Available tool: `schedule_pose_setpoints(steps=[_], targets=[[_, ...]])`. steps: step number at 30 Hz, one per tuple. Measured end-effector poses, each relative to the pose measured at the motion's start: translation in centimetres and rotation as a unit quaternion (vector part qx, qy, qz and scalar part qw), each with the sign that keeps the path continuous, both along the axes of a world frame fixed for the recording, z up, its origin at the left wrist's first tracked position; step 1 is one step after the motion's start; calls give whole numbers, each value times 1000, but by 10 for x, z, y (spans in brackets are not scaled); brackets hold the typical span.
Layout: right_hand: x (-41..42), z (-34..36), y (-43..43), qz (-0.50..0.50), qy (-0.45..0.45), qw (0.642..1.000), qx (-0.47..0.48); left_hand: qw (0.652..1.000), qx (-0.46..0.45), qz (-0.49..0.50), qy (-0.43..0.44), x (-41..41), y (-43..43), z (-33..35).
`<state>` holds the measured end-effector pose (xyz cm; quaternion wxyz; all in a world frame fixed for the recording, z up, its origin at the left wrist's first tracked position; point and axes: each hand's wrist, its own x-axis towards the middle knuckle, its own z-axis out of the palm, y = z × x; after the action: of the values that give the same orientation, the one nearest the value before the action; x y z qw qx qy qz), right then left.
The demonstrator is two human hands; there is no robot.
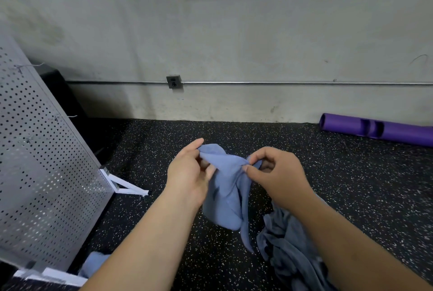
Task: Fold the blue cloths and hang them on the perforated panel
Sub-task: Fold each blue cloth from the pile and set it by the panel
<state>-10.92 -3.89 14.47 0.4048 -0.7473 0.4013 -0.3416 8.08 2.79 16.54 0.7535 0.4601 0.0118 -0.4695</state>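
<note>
Both hands are up over the speckled floor [351, 185], and the blue cloth [226, 197] hangs between them, its long axis running straight down. The left hand [187, 173] pinches one top corner, the right hand [276, 173] pinches the other. The perforated panel [42, 162] stands off to the left, so the left hand is nearer. More blue cloths [288, 244] are heaped under the right forearm.

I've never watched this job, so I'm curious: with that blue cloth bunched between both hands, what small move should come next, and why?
The left hand and right hand pinch the blue cloth close together, and it droops crumpled between them. So the next move is probably to draw the hands apart along its top edge, spreading it flat before any fold.
</note>
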Motion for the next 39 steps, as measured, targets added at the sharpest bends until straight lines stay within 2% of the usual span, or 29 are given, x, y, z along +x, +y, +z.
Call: schedule_pose_setpoints(steps=[5, 8, 9, 11, 14, 16, 17, 19, 22, 25, 27, 32, 39], targets=[[-13, 8, -9, -4, -25, 1000, -9, 973, 101, -56, -202, 9, 3, -8], [-20, 9, -14, 0, -22, 1000, -3, 925, 136, -128, -330, 16, 5, -11], [-22, 9, -15, 5, -18, 1000, 0, 893, 155, -153, -394, 20, 5, -12], [-26, 10, -18, 10, -7, 1000, 1, 799, 200, -207, -529, 28, 9, -13], [-29, 13, -19, 10, 8, 1000, -4, 666, 259, -279, -642, 33, 13, -14], [-30, 15, -19, 17, 14, 1000, -10, 602, 268, -320, -680, 28, 15, -16], [-30, 16, -18, 22, 14, 1000, -11, 588, 254, -327, -695, 25, 16, -19], [-29, 18, -17, 37, 17, 999, -17, 610, 176, -322, -703, 17, 14, -25], [-28, 22, -12, 68, 31, 997, -24, 673, 18, -329, -662, -1, 8, -26], [-28, 23, -8, 99, 33, 994, -24, 717, -62, -331, -610, -16, 2, -25], [-30, 22, -8, 104, 33, 994, -25, 744, -72, -317, -583, -20, 1, -25], [-33, 18, -11, 105, 50, 992, -42, 778, -51, -305, -547, -20, -2, -29], [-30, 18, -11, 77, 59, 994, -59, 774, -29, -263, -575, -18, -3, -29]])
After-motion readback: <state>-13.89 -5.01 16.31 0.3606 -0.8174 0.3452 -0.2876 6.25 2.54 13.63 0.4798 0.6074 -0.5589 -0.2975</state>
